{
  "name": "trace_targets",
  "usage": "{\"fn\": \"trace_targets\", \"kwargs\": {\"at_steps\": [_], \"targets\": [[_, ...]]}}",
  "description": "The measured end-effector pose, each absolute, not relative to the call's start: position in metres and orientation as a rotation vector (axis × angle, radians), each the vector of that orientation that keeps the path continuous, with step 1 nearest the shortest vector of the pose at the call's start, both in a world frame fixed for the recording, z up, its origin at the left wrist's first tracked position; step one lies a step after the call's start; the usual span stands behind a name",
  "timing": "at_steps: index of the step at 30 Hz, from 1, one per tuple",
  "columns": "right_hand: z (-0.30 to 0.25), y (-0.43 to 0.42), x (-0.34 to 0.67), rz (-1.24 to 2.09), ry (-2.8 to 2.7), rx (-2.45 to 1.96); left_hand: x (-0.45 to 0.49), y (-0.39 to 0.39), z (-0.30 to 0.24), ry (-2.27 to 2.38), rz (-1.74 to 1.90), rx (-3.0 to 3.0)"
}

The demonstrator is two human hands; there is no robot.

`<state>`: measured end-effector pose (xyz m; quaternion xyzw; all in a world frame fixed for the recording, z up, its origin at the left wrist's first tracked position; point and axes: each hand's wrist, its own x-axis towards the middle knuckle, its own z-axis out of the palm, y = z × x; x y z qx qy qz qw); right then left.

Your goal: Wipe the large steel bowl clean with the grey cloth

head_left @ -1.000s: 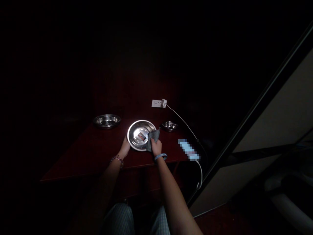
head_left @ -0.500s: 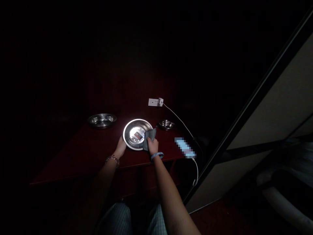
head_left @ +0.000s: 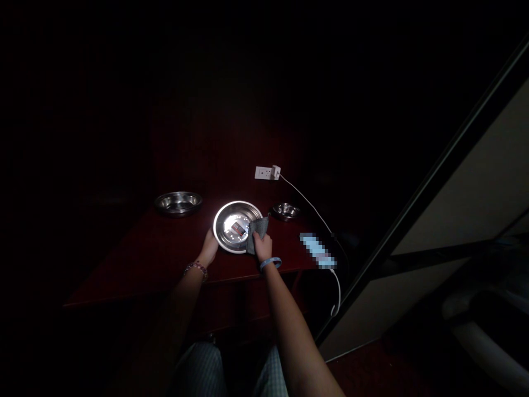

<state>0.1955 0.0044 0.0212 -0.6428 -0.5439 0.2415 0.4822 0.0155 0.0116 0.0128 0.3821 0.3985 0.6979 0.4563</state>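
A shiny steel bowl (head_left: pixel 226 234) with a wide rim is tilted toward me above the dark red table (head_left: pixel 165 259); a dark label sits on its inner bottom. My left hand (head_left: pixel 210 248) grips the bowl at its lower left edge, its fingers mostly hidden behind the bowl. On the right side, my right hand (head_left: pixel 263 246) is closed around a grey cloth (head_left: pixel 258 227), thumb on top, and the cloth lies over the bowl's right rim.
Steel bowls stand at the table's back left (head_left: pixel 177 204) and right of the held one (head_left: pixel 286 211). A blurred-out bright phone-like object (head_left: pixel 318 251) with a white cable lies at the right edge. Behind is a wall socket (head_left: pixel 263 173) with a plugged-in charger. A pale panel (head_left: pixel 454 209) slants up at the right.
The whole view has shifted slightly, so everything sits a little further right. Both hands keep their hold on the bowl and cloth, with hardly any movement between them.
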Motion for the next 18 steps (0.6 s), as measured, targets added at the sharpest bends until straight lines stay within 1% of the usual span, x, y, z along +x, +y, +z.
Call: {"fn": "trace_targets", "kwargs": {"at_steps": [18], "targets": [[0.0184,0.006,0.1972,0.606,-1.314,-1.498,0.0153,0.02,0.0012,1.018,1.739,0.912]]}}
